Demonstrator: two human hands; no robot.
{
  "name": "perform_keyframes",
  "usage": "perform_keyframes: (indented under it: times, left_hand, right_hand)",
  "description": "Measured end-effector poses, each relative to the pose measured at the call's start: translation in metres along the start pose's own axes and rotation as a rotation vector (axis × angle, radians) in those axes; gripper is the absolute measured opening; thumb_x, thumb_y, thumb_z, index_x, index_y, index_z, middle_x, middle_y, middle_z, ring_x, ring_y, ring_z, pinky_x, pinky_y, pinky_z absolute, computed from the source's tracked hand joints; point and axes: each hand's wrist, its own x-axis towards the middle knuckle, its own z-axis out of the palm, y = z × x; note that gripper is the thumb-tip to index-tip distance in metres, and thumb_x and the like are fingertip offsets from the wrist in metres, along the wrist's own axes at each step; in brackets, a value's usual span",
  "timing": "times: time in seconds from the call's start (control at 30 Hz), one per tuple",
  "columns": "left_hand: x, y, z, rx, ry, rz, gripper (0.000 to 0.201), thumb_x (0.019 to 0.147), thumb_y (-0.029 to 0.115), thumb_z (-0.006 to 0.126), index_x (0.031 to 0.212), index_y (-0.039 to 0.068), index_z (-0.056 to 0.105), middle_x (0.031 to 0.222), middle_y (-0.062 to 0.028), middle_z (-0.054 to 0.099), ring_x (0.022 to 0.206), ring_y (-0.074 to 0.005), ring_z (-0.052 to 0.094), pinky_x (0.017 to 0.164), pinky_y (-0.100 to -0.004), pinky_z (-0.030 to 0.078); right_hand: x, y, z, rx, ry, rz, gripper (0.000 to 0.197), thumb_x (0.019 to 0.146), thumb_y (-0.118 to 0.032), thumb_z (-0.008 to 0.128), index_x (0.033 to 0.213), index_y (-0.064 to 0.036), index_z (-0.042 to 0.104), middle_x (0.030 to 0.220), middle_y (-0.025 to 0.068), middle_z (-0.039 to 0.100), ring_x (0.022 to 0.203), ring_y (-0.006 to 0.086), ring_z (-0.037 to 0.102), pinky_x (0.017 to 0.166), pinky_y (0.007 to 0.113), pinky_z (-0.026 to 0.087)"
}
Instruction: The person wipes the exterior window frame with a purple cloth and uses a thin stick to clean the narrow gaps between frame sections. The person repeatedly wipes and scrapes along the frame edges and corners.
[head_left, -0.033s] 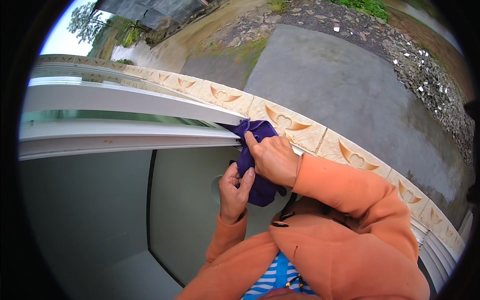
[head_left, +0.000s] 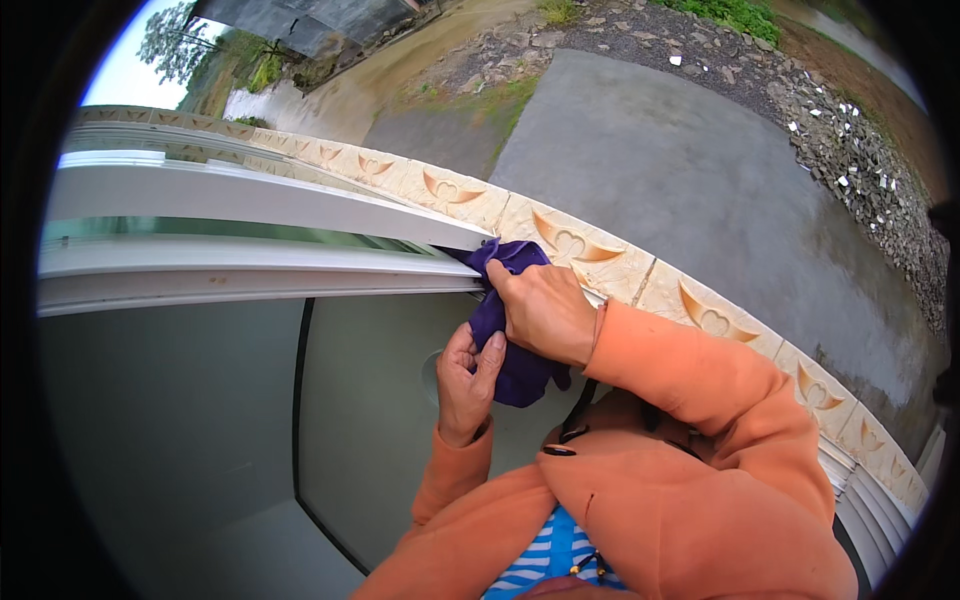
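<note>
A purple cloth is bunched over the end of the white window frame and hangs down below it. My right hand is closed on its upper part, the index finger pressing the fabric at the frame's edge. Just below, my left hand pinches the cloth between thumb and fingers. Folds of fabric and the hands hide the exact spot where cloth meets frame.
Outside the window runs a ledge of cream tiles with raised orange heart shapes. Beyond it lie a grey concrete slab and gravel with white scraps. Below the frame is a pale floor with a dark line along it.
My right hand has shifted very slightly down and left on the cloth. The hanging end of the cloth sits a touch higher. Both hands keep their hold.
</note>
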Motion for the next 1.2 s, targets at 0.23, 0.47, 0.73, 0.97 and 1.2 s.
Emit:
perform_keyframes:
  times: [0.23, 0.47, 0.73, 0.97, 1.2]
  left_hand:
    - [-0.009, -0.004, 0.015, 0.199, -0.101, 0.093, 0.012, 0.095, 0.009, 0.063, 0.088, 0.000, 0.057, 0.071, 0.0061, 0.049, 0.062, -0.0002, 0.038, 0.053, -0.0183, 0.031]
    - [-0.015, 0.014, 0.011, 0.334, -0.185, 0.230, 0.023, 0.089, 0.006, 0.063, 0.073, 0.002, 0.048, 0.062, 0.0012, 0.043, 0.056, -0.0048, 0.034, 0.050, -0.0227, 0.029]
    - [-0.018, 0.008, 0.047, 0.204, -0.785, 0.330, 0.008, 0.085, 0.003, 0.065, 0.082, -0.002, 0.059, 0.066, -0.0142, 0.051, 0.052, -0.0249, 0.051, 0.052, -0.0314, 0.041]
    - [-0.002, -0.014, 0.036, -0.003, -0.406, -0.054, 0.019, 0.093, 0.011, 0.061, 0.104, -0.003, 0.066, 0.082, 0.0002, 0.066, 0.074, -0.0055, 0.054, 0.067, -0.0219, 0.046]
    - [-0.006, -0.038, 0.031, 0.344, -0.223, 0.028, 0.020, 0.087, 0.017, 0.074, 0.083, -0.003, 0.069, 0.062, -0.0069, 0.063, 0.057, -0.0064, 0.054, 0.052, -0.0266, 0.045]
  right_hand:
    - [-0.021, 0.021, -0.009, 0.234, -0.014, 0.047, 0.019, 0.084, -0.007, 0.052, 0.096, 0.0009, 0.064, 0.068, 0.0251, 0.063, 0.065, 0.0446, 0.062, 0.058, 0.051, 0.049]
    - [-0.112, 0.008, -0.110, 0.288, -0.241, 0.322, 0.035, 0.093, 0.001, 0.052, 0.127, -0.0019, 0.061, 0.080, 0.0237, 0.067, 0.068, 0.0322, 0.067, 0.067, 0.036, 0.052]
    - [-0.134, -0.003, -0.155, 0.298, -0.040, 0.421, 0.035, 0.092, 0.005, 0.050, 0.125, 0.0015, 0.063, 0.106, 0.0214, 0.071, 0.088, 0.0244, 0.070, 0.082, 0.028, 0.051]
    - [-0.109, -0.023, -0.124, 0.183, -0.098, 0.211, 0.042, 0.088, 0.005, 0.054, 0.129, 0.0013, 0.059, 0.080, 0.0210, 0.067, 0.060, 0.0258, 0.065, 0.057, 0.033, 0.048]
    - [-0.088, -0.016, -0.055, -0.078, -0.010, 0.040, 0.049, 0.080, -0.005, 0.063, 0.127, 0.0056, 0.056, 0.058, 0.0135, 0.059, 0.047, 0.0309, 0.055, 0.045, 0.042, 0.037]
